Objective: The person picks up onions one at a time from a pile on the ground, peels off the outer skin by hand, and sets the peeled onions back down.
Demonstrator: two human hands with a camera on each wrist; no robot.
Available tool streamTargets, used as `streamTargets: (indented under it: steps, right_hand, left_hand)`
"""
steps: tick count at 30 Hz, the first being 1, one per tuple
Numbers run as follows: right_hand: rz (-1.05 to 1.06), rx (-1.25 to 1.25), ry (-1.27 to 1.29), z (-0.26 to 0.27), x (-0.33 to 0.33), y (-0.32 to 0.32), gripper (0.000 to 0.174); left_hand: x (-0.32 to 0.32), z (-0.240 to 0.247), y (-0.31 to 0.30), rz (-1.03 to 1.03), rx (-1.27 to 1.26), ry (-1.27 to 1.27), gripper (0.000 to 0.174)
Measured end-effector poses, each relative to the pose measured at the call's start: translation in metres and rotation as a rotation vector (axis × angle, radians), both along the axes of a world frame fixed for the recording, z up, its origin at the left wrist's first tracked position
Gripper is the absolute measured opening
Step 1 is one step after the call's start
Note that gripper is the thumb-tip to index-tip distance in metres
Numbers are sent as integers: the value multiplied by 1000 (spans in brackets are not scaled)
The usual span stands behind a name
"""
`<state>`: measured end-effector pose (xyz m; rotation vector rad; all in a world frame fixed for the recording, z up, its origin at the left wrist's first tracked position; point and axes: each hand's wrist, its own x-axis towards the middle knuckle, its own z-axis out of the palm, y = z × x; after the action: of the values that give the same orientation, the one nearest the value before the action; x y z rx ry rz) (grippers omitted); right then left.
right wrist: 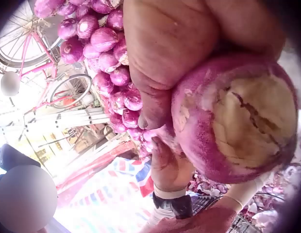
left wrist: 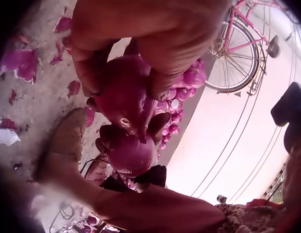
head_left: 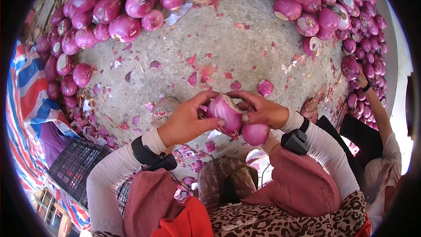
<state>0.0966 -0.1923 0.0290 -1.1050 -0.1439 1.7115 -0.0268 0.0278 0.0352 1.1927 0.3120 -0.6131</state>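
In the head view my left hand point(head_left: 186, 120) grips a large purple onion point(head_left: 225, 113), its thumb across the front and fingers behind. Pale streaked skin shows on the onion's top. My right hand point(head_left: 265, 112) holds a second, smooth purple onion point(head_left: 255, 134) low in its grasp, its thumb and fingertips at the first onion's side. The two onions overlap in the left wrist view, the left hand's onion point(left wrist: 124, 92) above the other onion point(left wrist: 131, 151). Up close in the right wrist view, the right hand's onion point(right wrist: 238, 121) has a brown, cracked patch on its end.
Heaped onions point(head_left: 125, 28) curve along the left, back and right of the concrete floor point(head_left: 175, 57), which is strewn with skin scraps point(head_left: 206, 72). A black crate point(head_left: 76, 166) and striped sheet point(head_left: 33, 101) lie left. At right another person's hand point(head_left: 362, 81) reaches to the onions.
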Motion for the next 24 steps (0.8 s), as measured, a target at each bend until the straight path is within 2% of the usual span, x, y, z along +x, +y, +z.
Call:
streamTargets:
  steps: [3, 10, 16, 19, 21, 24]
  right_hand:
    - [152, -19, -143, -6, -9, -3, 83]
    - [226, -45, -215, 1, -11, 5, 91]
    - [285, -33, -258, -7, -12, 6, 91]
    - [310, -20, -323, -13, -15, 7, 90]
    - [299, 0, -373, -17, -20, 8, 91]
    - [425, -69, -566, -8, -20, 19, 95]
  left_hand:
    - [-4, -1, 1, -114, 84, -78, 58]
    - [-7, -2, 3, -241, 167, -155, 52]
    - [-9, 0, 3, -234, 198, -159, 51]
    - [-13, -1, -3, -156, 312, -188, 52]
    - [-10, 4, -4, -182, 370, -137, 54]
    - [-13, 0, -9, -198, 462, -121, 56]
